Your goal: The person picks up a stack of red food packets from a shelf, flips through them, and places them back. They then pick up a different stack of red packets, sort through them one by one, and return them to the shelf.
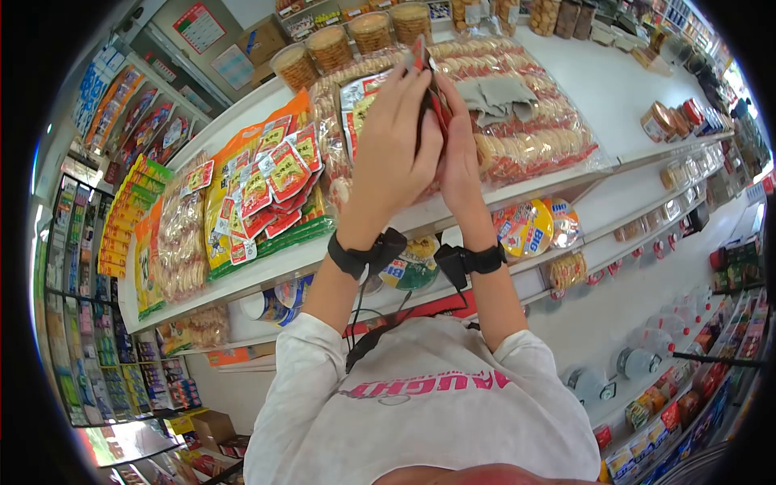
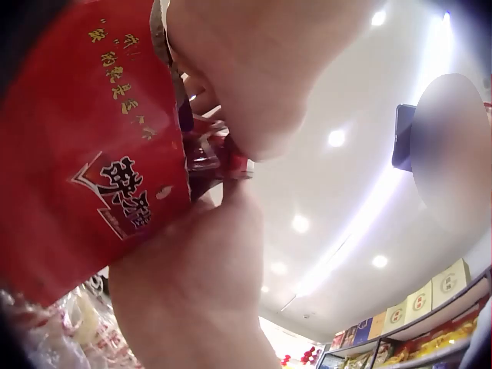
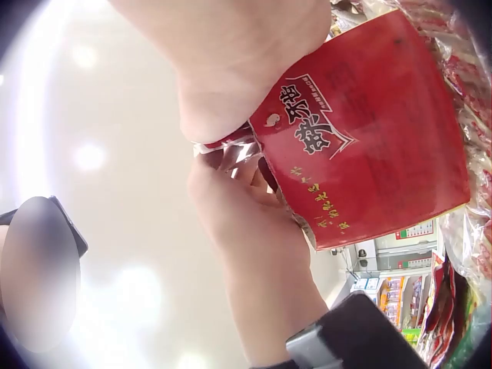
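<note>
In the head view my left hand [image 1: 396, 145] and right hand [image 1: 461, 153] come together over the counter, gripping a red printed cardboard box [image 1: 419, 55] from both sides. Both wrist views show its red face with printed lettering, the box [image 2: 92, 146] large beside the fingers. Glossy packets [image 2: 206, 154] show in its open side, between the two hands. The right wrist view has the same box [image 3: 369, 138] with a torn-looking edge at the hands. Left of the hands, loose red snack packets [image 1: 279, 174] lie heaped on a yellow bag [image 1: 217, 218].
Clear bags of round biscuits [image 1: 533, 149] lie beneath and right of the hands, a grey cloth [image 1: 501, 99] on top. Tubs of biscuits [image 1: 327, 48] stand along the back. Jars [image 1: 659, 121] sit at the right, and noodle bowls [image 1: 525, 226] on the shelf below.
</note>
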Demonstrator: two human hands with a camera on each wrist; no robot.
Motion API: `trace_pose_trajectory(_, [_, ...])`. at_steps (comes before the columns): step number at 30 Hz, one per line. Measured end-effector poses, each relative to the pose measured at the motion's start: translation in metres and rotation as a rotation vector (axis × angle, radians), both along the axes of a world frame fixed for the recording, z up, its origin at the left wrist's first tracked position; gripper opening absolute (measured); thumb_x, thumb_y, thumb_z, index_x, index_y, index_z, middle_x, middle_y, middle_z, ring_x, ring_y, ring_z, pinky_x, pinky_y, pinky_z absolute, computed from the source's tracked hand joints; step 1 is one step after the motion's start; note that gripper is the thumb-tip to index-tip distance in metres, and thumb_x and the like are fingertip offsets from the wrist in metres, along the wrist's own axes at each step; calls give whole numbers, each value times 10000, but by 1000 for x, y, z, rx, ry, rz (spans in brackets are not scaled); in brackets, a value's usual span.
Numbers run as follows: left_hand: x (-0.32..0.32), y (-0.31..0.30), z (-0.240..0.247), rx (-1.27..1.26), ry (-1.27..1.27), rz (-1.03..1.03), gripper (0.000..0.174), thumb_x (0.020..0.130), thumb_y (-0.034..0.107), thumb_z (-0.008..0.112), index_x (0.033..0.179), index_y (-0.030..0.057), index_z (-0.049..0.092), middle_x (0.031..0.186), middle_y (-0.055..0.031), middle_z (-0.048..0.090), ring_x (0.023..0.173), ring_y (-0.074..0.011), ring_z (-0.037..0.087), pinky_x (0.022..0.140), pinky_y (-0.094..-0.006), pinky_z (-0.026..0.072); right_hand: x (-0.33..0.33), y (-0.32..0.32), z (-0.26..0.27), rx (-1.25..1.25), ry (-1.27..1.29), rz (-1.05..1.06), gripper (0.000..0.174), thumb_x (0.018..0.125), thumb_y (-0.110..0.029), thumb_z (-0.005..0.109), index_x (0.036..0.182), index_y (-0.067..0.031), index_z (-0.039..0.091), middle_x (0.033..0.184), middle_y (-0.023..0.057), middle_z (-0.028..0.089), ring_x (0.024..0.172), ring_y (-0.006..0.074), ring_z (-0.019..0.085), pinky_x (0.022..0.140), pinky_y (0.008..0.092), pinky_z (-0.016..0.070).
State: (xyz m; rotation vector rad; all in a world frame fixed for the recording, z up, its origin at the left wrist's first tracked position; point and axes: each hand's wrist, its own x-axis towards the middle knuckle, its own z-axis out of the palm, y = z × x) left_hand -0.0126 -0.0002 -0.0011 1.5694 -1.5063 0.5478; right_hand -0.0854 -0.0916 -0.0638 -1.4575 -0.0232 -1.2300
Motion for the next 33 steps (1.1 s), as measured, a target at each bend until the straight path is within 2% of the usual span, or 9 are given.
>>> trace_pose_trajectory(6, [3, 7, 5, -45, 139, -48, 627, 955, 25, 558, 1566, -15, 421, 1536, -250, 528, 1457, -434, 467, 1215, -477, 356, 1, 0, 0, 24, 39, 26, 573, 1173, -379, 289, 1583, 0, 423, 1658, 190, 396, 1586, 335, 287, 1286, 435, 197])
trace_pose_trajectory(9, [10, 12, 10, 46, 82, 12, 716, 913, 107, 652, 1576, -9, 406, 1591, -215, 478, 1540, -423, 354, 1243, -501, 325, -3, 2, 6, 43, 86, 56, 606, 1169, -420, 283, 1611, -18, 378, 1649, 168, 403, 1538, 287, 346, 1251, 401, 259])
trace_pose_trajectory(11, [13, 15, 9, 159, -14, 56, 776, 881, 156, 709, 1576, -5, 406, 1625, -203, 440, 1576, -421, 292, 1253, -512, 315, -7, 8, 14, 116, 106, 134, 674, 1162, -498, 280, 1652, -36, 297, 1611, 123, 447, 1441, 202, 466, 1178, 339, 386])
trace_pose_trajectory(14, [13, 27, 18, 214, -1, 14, 842, 831, 197, 766, 1575, 11, 418, 1659, -184, 393, 1598, -421, 235, 1259, -530, 311, -4, 18, 20, 153, 51, 112, 679, 1161, -502, 278, 1650, -32, 297, 1612, 122, 444, 1423, 205, 490, 1161, 338, 415])
trace_pose_trajectory(17, [17, 31, 17, 224, -12, 27, 770, 811, 206, 786, 1508, 20, 517, 1663, -172, 388, 1593, -418, 251, 1249, -527, 334, -8, 17, 20, 160, 65, 130, 687, 1160, -509, 278, 1649, -27, 297, 1613, 128, 440, 1421, 212, 496, 1162, 347, 419])
trace_pose_trajectory(20, [14, 30, 20, 144, -73, 65, 539, 811, 182, 787, 1300, 2, 649, 1629, -169, 441, 1572, -420, 308, 1218, -522, 380, -8, 15, 16, 124, 78, 126, 694, 1158, -520, 272, 1649, -30, 301, 1613, 137, 442, 1423, 220, 495, 1167, 355, 417])
trace_pose_trajectory(23, [14, 25, 11, 76, -106, 72, 287, 839, 138, 763, 1062, -16, 667, 1584, -166, 502, 1538, -427, 377, 1180, -510, 423, -6, 12, 15, 54, 101, 68, 703, 1156, -533, 259, 1647, -32, 311, 1608, 145, 448, 1425, 229, 495, 1174, 363, 410])
trace_pose_trajectory(26, [10, 15, 8, -10, -83, 48, 176, 869, 80, 720, 963, -32, 622, 1550, -186, 535, 1513, -434, 419, 1161, -495, 436, -6, 13, 15, 88, 111, 76, 709, 1154, -542, 248, 1644, -34, 322, 1599, 153, 460, 1427, 236, 496, 1186, 372, 397])
trace_pose_trajectory(33, [7, 4, 5, -101, 108, -9, 146, 976, 39, 548, 1071, -70, 572, 1534, -263, 513, 1507, -460, 408, 1191, -483, 381, -6, 13, 17, 22, 124, 16, 699, 1155, -539, 245, 1644, -47, 330, 1583, 151, 483, 1424, 240, 504, 1191, 376, 389])
